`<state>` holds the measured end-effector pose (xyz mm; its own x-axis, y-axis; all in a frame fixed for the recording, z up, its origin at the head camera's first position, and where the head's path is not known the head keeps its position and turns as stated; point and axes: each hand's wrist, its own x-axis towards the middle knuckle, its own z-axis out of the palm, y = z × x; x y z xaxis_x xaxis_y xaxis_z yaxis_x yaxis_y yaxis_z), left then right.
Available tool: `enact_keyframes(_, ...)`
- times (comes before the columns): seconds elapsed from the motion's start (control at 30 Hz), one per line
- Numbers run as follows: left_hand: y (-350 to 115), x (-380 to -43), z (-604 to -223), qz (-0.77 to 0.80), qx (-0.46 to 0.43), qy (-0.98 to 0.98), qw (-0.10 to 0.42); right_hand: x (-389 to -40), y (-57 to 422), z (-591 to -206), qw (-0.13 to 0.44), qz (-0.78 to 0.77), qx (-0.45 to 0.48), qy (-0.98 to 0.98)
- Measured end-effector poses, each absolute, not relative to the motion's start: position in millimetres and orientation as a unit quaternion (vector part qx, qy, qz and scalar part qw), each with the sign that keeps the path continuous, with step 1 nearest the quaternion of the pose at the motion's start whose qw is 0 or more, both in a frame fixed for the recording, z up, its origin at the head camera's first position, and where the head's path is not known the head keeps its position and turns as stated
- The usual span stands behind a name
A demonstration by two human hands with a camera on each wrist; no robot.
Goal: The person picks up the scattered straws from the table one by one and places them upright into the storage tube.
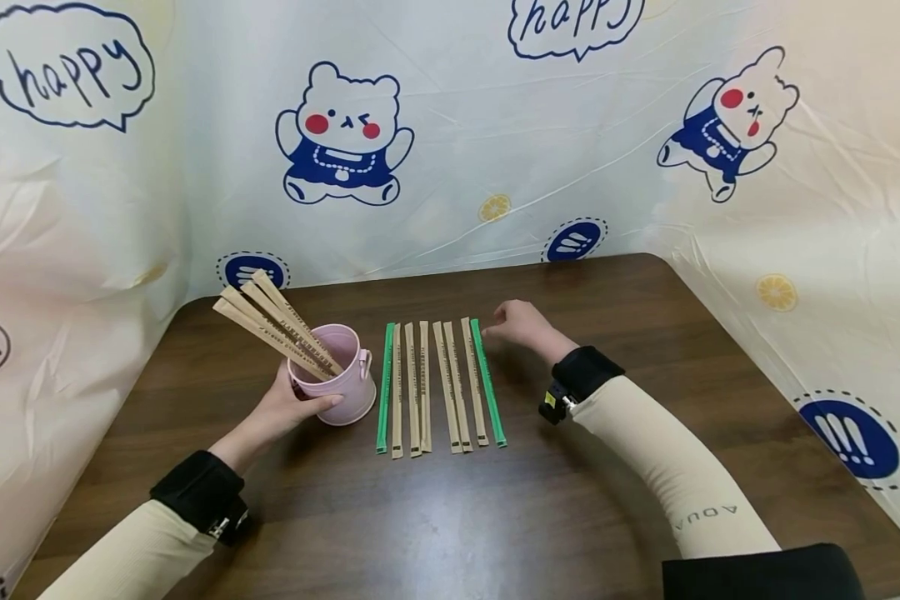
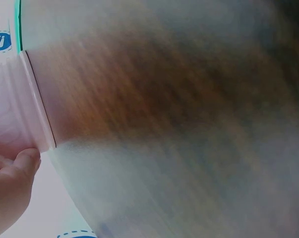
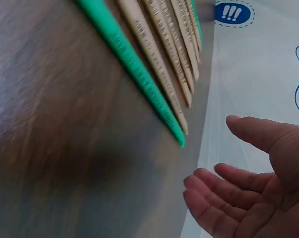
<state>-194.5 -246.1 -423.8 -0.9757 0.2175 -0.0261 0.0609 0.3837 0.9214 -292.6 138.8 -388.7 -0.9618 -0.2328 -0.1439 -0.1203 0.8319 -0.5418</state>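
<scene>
My left hand (image 1: 285, 406) grips a small pink bucket (image 1: 356, 387), its thumb across the near side. Several brown paper-wrapped sticks (image 1: 273, 325) lean to the left out of the bucket. Only the thumb and part of the bucket wall (image 2: 20, 104) show in the left wrist view. To the bucket's right, a row of slim printed sticks lies on the table, brown ones (image 1: 450, 387) between a green stick (image 1: 385, 387) and another green stick (image 1: 488, 383). Beside the right green stick's far end, my right hand (image 1: 523, 323) holds nothing; its thumb and fingers are apart in the right wrist view.
The brown wooden table (image 1: 450, 517) has rounded corners. Behind it and along its sides hangs a pale curtain (image 1: 450, 150) with printed bears and "happy" bubbles. Both wrists wear black straps (image 1: 587, 372) with small cameras.
</scene>
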Motion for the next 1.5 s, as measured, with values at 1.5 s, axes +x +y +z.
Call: enact_keyframes(1.5, -245, -195, -426, 0.554, 0.08, 0.826, 0.071, -287, 93, -419, 0.144, -0.1, -0.013, 0.984)
